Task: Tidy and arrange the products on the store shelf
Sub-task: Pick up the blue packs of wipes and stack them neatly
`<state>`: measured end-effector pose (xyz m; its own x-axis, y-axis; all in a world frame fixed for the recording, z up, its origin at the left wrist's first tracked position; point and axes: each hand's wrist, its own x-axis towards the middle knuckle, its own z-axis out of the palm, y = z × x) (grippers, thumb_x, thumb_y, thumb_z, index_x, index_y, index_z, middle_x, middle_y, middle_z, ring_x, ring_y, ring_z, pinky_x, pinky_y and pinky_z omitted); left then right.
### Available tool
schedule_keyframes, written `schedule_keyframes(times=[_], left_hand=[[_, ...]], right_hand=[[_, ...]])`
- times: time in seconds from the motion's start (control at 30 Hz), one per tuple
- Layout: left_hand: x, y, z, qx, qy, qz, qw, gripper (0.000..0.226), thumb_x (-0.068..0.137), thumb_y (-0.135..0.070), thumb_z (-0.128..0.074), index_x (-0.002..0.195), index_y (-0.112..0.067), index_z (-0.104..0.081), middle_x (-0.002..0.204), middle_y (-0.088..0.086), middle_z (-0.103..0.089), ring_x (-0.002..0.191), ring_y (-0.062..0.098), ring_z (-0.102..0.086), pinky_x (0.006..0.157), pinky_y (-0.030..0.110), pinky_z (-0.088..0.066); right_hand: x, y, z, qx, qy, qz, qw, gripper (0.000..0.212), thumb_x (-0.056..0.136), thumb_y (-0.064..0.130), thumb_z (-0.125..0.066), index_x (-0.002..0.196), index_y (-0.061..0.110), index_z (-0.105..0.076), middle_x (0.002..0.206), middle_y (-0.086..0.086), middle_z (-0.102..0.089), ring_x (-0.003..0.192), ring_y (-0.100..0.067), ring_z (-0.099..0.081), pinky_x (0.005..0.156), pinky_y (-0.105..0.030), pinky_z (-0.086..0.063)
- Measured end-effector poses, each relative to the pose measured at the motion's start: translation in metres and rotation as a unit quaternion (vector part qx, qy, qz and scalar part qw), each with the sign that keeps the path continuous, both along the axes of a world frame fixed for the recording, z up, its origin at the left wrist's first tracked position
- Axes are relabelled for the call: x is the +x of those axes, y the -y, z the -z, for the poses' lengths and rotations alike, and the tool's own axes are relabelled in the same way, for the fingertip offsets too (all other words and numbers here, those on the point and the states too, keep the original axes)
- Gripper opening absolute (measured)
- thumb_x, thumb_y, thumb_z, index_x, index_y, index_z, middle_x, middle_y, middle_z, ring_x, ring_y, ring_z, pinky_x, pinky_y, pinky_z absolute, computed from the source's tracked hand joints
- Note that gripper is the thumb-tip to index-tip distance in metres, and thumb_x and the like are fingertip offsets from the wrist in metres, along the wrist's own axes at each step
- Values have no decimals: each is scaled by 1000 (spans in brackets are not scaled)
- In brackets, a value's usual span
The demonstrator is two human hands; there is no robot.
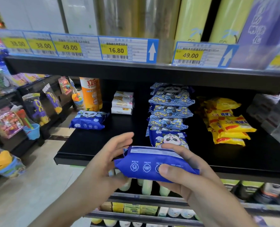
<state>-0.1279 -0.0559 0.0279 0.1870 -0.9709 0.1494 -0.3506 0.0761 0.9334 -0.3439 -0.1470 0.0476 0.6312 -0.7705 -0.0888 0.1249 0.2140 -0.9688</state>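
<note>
Both hands hold one blue packet (154,164) just in front of the black shelf (93,145): the right hand (181,169) clamps its right end with the thumb on the front face and fingers curled over the top, while the left hand (108,158) supports the left end from below, fingers fairly straight and spread. It looks like a soft, light, slightly slippery film pack that gives under pressure, so I would grip it by the ends or broad faces, not the crimped seams. Its likely place is the panda-print stack (168,112) just behind, with a stray matching packet (89,120) lying well to the left.
</note>
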Motion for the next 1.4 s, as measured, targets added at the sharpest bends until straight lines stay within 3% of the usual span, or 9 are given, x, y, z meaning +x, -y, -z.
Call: schedule_keyframes(times=[0.17, 0.33, 0.43, 0.73, 0.83, 1.0, 1.13, 1.23, 1.4], left_hand=[[2, 8, -8, 144, -254, -106, 950, 23, 97, -21, -63, 120, -25, -68, 106, 7, -80, 80, 14, -79, 65, 36, -60], [-17, -3, -29, 167, -366, 4, 915, 46, 108, -34, -44, 138, -4, -61, 135, 26, -66, 108, 39, -69, 78, 39, -61], [-21, -12, -32, 183, -333, 31, 925, 45, 99, -14, -62, 140, 1, -57, 134, 28, -66, 126, 40, -64, 101, 42, -53], [-15, -2, -20, 171, -272, -19, 947, 65, 51, -44, -90, 111, -26, -73, 106, 3, -81, 94, 19, -79, 68, 24, -63], [-14, -1, -20, 123, -243, 6, 962, 27, 68, -36, -85, 93, -43, -78, 111, -2, -80, 100, 17, -78, 74, 19, -61], [-8, -4, -12, 54, -219, -16, 974, 56, 55, -35, -92, 107, -35, -73, 112, -4, -80, 102, 16, -77, 77, 17, -59], [-6, -5, -14, 10, -167, 30, 985, 46, 69, -23, -89, 109, -38, -71, 120, 2, -78, 109, 19, -75, 83, 19, -58], [-5, -7, -13, -10, -123, 35, 992, 46, 78, -15, -86, 116, -33, -68, 119, 6, -77, 105, 21, -75, 82, 22, -57], [-4, -8, -8, -45, -75, 33, 996, 49, 78, -16, -86, 122, -30, -67, 117, 6, -76, 105, 21, -73, 86, 24, -57]], right_hand=[[-4, -2, 3, -109, 6, 0, 994, 71, 48, 29, -95, 114, 40, -72, 117, 3, -75, 104, -25, -74, 77, -29, -61], [-2, -7, 8, -193, 10, 1, 981, 82, 57, 35, -100, 129, 39, -62, 123, 11, -71, 111, -23, -71, 84, -39, -63], [0, -9, 14, -214, 0, -1, 977, 82, 62, 25, -97, 134, 40, -58, 127, 2, -69, 111, -31, -71, 89, -49, -61], [-2, -4, 18, -253, -11, -29, 967, 99, 67, 7, -94, 142, 51, -47, 132, 25, -62, 122, -12, -64, 88, -33, -61], [-5, -3, 16, -244, -47, -22, 968, 112, 61, 24, -95, 140, 72, -32, 122, 42, -58, 118, 1, -63, 87, -16, -55], [-10, -5, 7, -158, -113, 13, 981, 108, 38, 83, -86, 130, 83, -29, 119, 44, -56, 113, 7, -63, 82, -25, -60], [3, -3, -4, -84, -173, 42, 980, 102, 49, 94, -71, 139, 53, -48, 112, 31, -69, 108, -2, -70, 85, -28, -60], [-13, -8, 19, -66, -122, 53, 989, 43, 108, 38, -48, 146, 17, -50, 138, 1, -61, 127, -25, -58, 78, -15, -55], [0, -7, 9, 18, -104, -91, 990, 41, 91, 37, -77, 128, 18, -71, 131, -12, -70, 84, -28, -72, 79, -45, -60]])
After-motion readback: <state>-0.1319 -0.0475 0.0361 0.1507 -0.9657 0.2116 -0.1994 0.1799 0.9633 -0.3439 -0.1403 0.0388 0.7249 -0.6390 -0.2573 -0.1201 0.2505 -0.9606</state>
